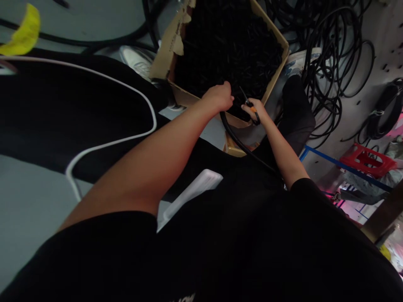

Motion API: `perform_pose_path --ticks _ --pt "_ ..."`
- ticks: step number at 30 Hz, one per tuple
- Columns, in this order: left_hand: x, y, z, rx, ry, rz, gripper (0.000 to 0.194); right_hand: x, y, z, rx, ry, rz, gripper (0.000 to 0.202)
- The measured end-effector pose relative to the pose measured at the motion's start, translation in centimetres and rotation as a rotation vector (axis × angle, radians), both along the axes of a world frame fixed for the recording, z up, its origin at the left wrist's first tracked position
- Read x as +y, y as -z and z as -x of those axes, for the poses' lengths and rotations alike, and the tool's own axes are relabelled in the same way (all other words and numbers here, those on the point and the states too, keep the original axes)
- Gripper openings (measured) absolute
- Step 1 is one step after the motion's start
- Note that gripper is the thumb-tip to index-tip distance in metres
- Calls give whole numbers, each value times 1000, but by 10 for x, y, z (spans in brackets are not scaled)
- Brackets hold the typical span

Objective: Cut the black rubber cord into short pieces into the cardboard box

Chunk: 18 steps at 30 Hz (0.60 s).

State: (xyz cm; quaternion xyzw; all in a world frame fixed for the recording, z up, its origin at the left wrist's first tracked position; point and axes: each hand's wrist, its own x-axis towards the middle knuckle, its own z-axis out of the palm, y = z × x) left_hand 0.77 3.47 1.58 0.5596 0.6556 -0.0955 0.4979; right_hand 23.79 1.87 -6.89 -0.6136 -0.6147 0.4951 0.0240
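Observation:
Over the near edge of a cardboard box (185,98), my left hand (223,97) is closed round the end of a black hose or cable (234,136). The hose runs down from that hand towards my lap. Close by on the right, my right hand (256,111) grips scissors (252,108) with black and orange handles. Their blades point up and left over the box, a little apart from my left hand. Many short black pieces (229,46) fill the box. The part of the hose inside my left fist is hidden.
Tangled black cables (327,54) lie on the floor right of the box. A red plastic stool (368,161) and a blue frame (343,165) stand further right. A white cable (110,77) crosses my leg. Shoes (135,61) flank the box.

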Motion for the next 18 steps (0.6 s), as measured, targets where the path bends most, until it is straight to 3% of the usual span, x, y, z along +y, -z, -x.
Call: perform_pose_path --ticks 7,13,18 --pt "3 -7 2 -114 -69 13 58 -31 7 -7 295 150 205 71" --pt "9 -21 2 -358 -113 94 36 -15 -6 -39 401 -75 85 68" --pt "9 -28 3 -478 -102 88 29 7 -24 -34 300 -159 42 62"
